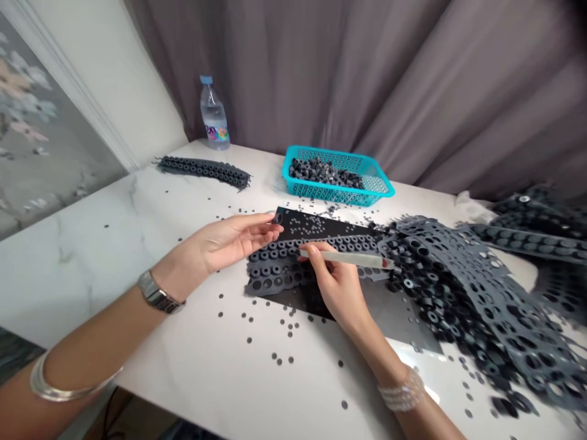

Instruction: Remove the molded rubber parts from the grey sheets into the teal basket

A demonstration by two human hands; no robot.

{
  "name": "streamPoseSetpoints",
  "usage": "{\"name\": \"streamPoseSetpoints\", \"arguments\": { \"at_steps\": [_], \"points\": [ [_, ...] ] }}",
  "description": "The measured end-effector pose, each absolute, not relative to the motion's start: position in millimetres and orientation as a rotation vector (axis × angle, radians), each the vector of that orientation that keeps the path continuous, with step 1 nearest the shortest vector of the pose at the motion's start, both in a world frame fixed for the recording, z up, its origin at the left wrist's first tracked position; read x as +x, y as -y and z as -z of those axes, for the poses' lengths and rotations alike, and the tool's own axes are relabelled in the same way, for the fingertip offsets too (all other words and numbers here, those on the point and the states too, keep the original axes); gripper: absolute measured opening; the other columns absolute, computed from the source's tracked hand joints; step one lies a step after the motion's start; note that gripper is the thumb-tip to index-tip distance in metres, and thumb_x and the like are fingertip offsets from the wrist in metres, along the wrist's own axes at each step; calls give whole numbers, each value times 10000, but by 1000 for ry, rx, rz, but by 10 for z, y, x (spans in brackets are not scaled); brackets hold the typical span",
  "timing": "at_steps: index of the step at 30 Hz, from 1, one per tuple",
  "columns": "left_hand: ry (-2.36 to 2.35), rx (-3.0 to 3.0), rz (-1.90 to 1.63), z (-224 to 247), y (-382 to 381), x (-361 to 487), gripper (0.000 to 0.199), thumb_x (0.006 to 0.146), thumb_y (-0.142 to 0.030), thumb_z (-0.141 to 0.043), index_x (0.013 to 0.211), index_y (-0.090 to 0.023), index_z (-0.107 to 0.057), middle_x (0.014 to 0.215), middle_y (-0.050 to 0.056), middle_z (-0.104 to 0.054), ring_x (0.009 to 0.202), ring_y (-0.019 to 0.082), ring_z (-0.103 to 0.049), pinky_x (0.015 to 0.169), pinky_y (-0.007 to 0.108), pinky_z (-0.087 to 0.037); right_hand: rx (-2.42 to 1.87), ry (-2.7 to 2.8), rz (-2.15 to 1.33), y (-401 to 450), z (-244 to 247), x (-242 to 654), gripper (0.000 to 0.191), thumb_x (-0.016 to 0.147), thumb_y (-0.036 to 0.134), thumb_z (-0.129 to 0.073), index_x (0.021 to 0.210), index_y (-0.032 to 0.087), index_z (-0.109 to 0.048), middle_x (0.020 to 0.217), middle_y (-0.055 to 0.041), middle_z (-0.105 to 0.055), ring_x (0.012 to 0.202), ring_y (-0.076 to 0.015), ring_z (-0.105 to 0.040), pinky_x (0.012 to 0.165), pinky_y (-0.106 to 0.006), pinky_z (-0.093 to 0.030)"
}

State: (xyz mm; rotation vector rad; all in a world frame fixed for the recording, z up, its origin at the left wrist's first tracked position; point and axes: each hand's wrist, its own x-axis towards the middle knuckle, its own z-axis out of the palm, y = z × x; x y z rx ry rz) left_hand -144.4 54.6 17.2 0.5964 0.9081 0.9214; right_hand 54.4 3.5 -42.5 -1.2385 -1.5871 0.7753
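Observation:
My left hand (238, 241) is raised over the table, its thumb and fingers pinching a small dark ring (277, 218). Fingers of my right hand (337, 281) wrap round a pale, pen-like tool (353, 258), whose reddish end points right. Beneath the right hand lie grey rubber strips (275, 282) with rows of rings and round holes, on a black sheet (298, 225). Small dark discs are scattered on the sheet and table. The tool's left tip is close to the strips; whether it touches them cannot be made out.
A turquoise basket (339, 194) of dark rings stands at the back. A water bottle (213, 119) and another ringed strip (202, 168) are at the back left. Piled rings (426, 284) and perforated grey sheets (495, 281) cover the right side of the white table (174, 360).

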Motion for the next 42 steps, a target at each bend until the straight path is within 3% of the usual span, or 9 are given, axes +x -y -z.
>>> {"name": "streamPoseSetpoints", "arguments": {
  "at_steps": [10, 18, 21, 25, 29, 32, 35, 38, 42],
  "points": [
    [-828, 497, -932, -96, -496, -1402, 23, 804, -90, -689, 816, -104, -702, 782, 64, -718, 744, 116, -681, 729, 200, -583, -1282, 1262, -702, -52, 18, 592, 294, 919, 440, -555, 858, 194, -704, 806, -32, -704, 703, -165, -659, 689, -315, -497],
    [-698, 358, -1033, -141, -459, -1420, 253, 683, 82, -489, 797, -61, -664, 885, 150, -701, 890, 186, -692, 806, 233, -591, -1158, 1120, -817, -100, 120, 444, 270, 905, 421, -573, 848, 182, -683, 875, -44, -694, 703, -149, -673, 610, -283, -528],
    [-654, 270, -1117, -128, -473, -1452, 233, 619, 33, -495, 766, -78, -637, 854, 151, -673, 824, 203, -671, 699, 266, -604, -1215, 1191, -916, -42, 237, 436, 285, 900, 423, -574, 812, 174, -681, 802, -41, -684, 672, -153, -670, 591, -279, -528],
    [-743, 318, -1075, -117, -497, -1469, 181, 720, 2, -577, 859, -57, -678, 815, 114, -650, 692, 112, -597, 570, 168, -536, -1291, 1372, -950, 12, 297, 420, 327, 914, 431, -544, 784, 170, -693, 748, -44, -677, 635, -153, -652, 604, -285, -527],
    [-899, 667, -861, -101, -473, -1484, 319, 735, 48, -555, 974, -70, -729, 987, 135, -691, 620, 48, -524, 521, 138, -449, -1323, 1560, -875, 40, 292, 381, 355, 950, 402, -486, 756, 178, -681, 780, -38, -684, 655, -142, -649, 627, -266, -495],
    [-1127, 1239, -690, -85, -390, -1490, 288, 783, -96, -591, 1001, -181, -758, 981, 74, -723, 528, 53, -445, 490, 204, -398, -1331, 1652, -831, 59, 284, 370, 349, 964, 387, -458, 780, 181, -672, 754, -25, -683, 629, -133, -631, 600, -253, -458],
    [-1341, 1912, -589, -62, -271, -1457, 243, 800, -251, -613, 989, -236, -764, 884, 28, -733, 656, 133, -566, 618, 271, -446, -1339, 1713, -795, 72, 271, 370, 344, 970, 361, -448, 769, 180, -662, 741, -14, -679, 603, -118, -608, 576, -244, -419],
    [-1344, 2310, -481, -22, -174, -1402, 261, 814, -241, -569, 1006, -225, -746, 948, 39, -726, 836, 191, -630, 735, 307, -454, -1327, 1762, -753, 77, 252, 361, 354, 972, 319, -437, 728, 174, -649, 781, -15, -687, 578, -97, -574, 567, -240, -391],
    [-1325, 2419, -408, 53, -139, -1369, 249, 820, -177, -526, 963, -193, -729, 932, 64, -699, 809, 199, -620, 685, 308, -408, -1326, 1806, -701, 82, 226, 346, 317, 974, 299, -429, 797, 173, -660, 773, -14, -696, 572, -100, -567, 562, -242, -380]
  ]
}}
